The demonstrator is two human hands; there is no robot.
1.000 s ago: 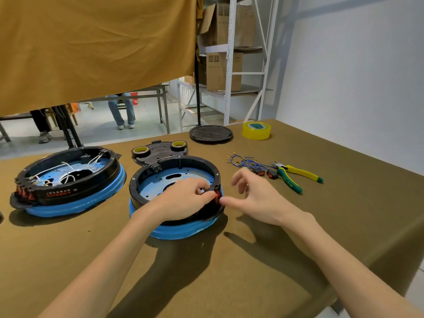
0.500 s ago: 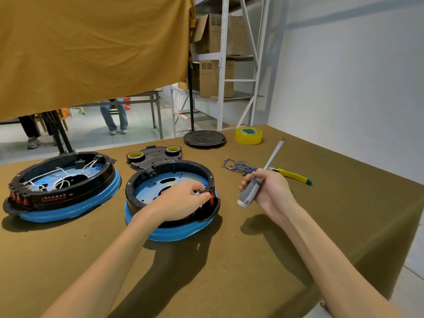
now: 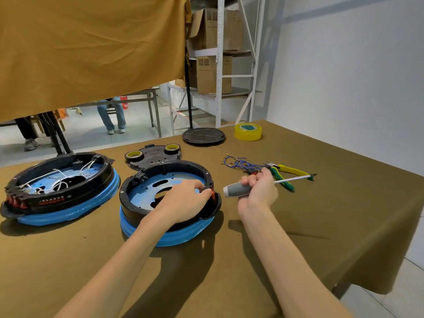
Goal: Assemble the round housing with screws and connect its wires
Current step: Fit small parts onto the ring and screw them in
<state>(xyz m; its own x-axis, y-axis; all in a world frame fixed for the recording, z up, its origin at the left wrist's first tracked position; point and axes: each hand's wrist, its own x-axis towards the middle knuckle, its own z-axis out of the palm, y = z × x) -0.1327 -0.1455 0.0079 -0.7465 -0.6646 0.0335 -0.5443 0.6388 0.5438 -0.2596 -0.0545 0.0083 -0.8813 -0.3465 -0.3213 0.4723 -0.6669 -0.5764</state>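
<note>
A round black housing on a blue ring sits in front of me on the brown table. My left hand rests over its right rim, fingers pinched on a small red part set in the wall. My right hand is just right of the housing, closed around the grey handle of a screwdriver; its shaft points right, roughly level. A bundle of blue wires with metal terminals lies beyond my right hand.
A second housing with white wires stands at the left. Behind are a black plate carrying two tape rolls, a round black lid and yellow tape. Yellow-green pliers lie to the right. The table edge drops off at right.
My right hand picked up the screwdriver and has now swung its shaft from pointing up to lying level, tip to the right. My left hand stays on the housing rim.
</note>
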